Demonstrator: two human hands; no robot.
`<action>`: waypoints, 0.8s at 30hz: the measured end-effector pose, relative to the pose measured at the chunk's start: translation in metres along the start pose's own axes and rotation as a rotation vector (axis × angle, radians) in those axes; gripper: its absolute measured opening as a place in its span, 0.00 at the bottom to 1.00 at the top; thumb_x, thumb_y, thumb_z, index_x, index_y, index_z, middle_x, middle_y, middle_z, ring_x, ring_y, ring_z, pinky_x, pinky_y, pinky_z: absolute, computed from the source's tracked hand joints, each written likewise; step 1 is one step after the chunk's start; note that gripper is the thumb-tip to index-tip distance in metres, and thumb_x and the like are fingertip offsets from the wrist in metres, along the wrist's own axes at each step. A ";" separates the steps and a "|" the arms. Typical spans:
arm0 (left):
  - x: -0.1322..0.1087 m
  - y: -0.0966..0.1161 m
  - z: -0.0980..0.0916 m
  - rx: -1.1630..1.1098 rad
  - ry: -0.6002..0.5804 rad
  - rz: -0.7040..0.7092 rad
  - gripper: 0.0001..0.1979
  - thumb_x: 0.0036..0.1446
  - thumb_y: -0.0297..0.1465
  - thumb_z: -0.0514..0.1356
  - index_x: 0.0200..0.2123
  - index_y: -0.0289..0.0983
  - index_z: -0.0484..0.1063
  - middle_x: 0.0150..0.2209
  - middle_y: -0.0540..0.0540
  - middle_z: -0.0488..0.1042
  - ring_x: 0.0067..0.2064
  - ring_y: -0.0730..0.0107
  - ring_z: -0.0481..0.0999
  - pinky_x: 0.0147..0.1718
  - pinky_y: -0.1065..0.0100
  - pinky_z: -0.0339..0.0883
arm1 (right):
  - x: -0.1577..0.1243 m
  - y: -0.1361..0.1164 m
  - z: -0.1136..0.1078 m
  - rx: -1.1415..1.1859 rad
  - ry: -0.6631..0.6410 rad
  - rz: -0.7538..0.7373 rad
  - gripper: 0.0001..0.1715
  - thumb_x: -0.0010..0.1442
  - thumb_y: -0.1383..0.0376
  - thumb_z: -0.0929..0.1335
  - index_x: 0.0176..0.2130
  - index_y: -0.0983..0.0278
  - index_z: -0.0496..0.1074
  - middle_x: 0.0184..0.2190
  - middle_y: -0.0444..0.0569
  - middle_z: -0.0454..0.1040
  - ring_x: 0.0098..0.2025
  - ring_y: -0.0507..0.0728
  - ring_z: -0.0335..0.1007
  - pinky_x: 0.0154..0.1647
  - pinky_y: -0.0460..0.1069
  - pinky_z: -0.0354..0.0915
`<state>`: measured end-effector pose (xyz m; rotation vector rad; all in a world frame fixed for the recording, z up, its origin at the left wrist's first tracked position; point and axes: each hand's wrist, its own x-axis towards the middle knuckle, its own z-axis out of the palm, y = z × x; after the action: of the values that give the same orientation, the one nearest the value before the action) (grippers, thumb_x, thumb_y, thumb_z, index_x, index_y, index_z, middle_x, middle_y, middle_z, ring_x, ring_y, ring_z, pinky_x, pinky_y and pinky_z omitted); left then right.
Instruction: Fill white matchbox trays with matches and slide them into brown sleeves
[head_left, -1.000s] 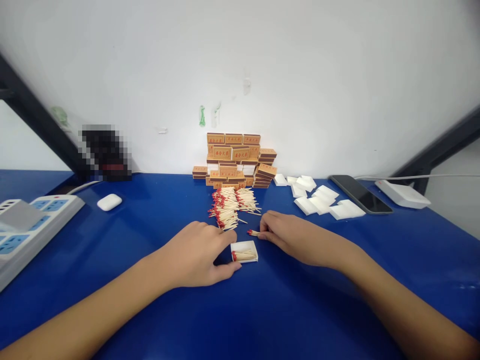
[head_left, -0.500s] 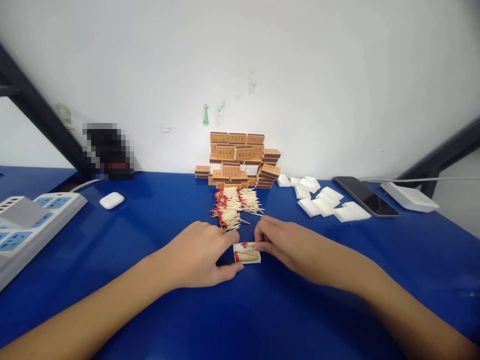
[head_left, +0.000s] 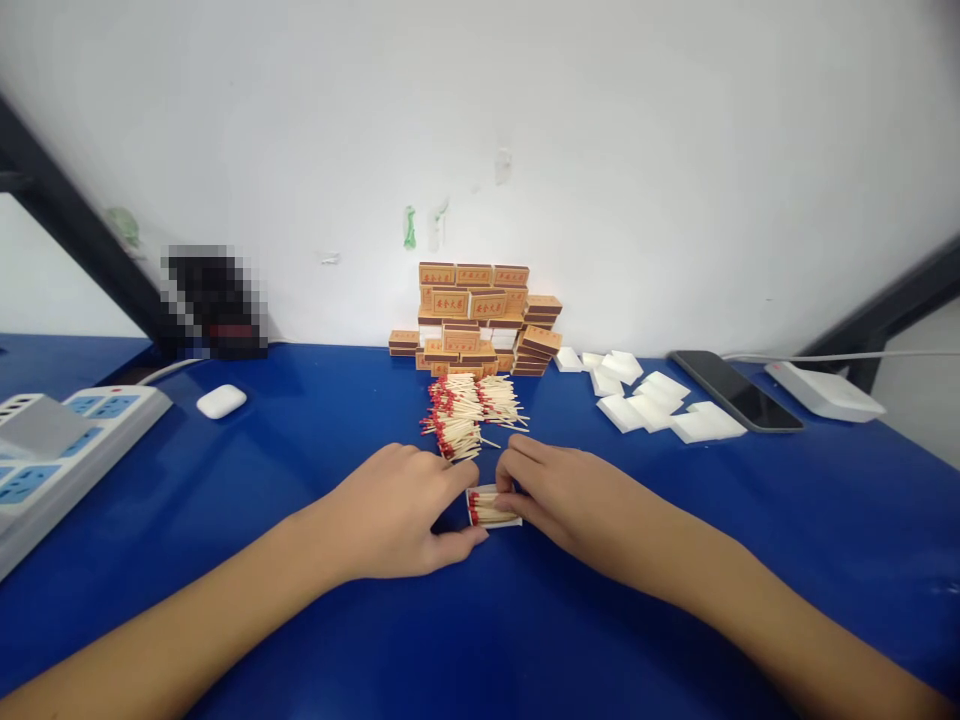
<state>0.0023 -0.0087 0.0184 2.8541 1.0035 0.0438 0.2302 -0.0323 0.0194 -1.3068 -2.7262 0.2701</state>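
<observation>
A small white matchbox tray (head_left: 489,510) with red-tipped matches in it lies on the blue table (head_left: 300,440) between my hands. My left hand (head_left: 397,510) is curled at the tray's left side, thumb and forefinger touching its edges. My right hand (head_left: 559,490) has its fingers bunched over the tray's right end, pressing on the matches inside. Just behind lies a pile of loose matches (head_left: 465,410). A stack of orange matchboxes (head_left: 480,320) stands against the wall.
Several empty white trays (head_left: 652,405) lie at the back right, beside a dark phone (head_left: 735,400) and a white adapter (head_left: 825,390). A white power strip (head_left: 52,440) and a white earbud case (head_left: 221,400) are at the left.
My right hand carried a few matches from the table beside the pile leftward onto the tray and now covers its right end. My left hand stayed at the tray.
</observation>
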 end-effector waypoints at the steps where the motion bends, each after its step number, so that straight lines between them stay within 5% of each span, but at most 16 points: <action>1: 0.000 0.000 0.000 0.008 0.001 -0.001 0.13 0.65 0.44 0.60 0.40 0.40 0.71 0.29 0.48 0.78 0.30 0.57 0.78 0.27 0.62 0.58 | 0.000 0.001 0.000 0.009 0.008 -0.002 0.05 0.73 0.68 0.66 0.40 0.65 0.70 0.40 0.49 0.74 0.33 0.55 0.71 0.32 0.49 0.61; 24: -0.001 0.000 -0.001 -0.008 0.028 0.023 0.13 0.65 0.43 0.61 0.38 0.38 0.71 0.30 0.47 0.79 0.29 0.58 0.79 0.26 0.62 0.62 | 0.002 -0.004 0.001 0.195 -0.005 -0.033 0.08 0.72 0.67 0.67 0.37 0.64 0.70 0.40 0.48 0.73 0.34 0.53 0.70 0.34 0.48 0.62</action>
<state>0.0016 -0.0087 0.0190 2.8660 0.9730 0.0897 0.2260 -0.0331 0.0189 -1.2097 -2.6439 0.5217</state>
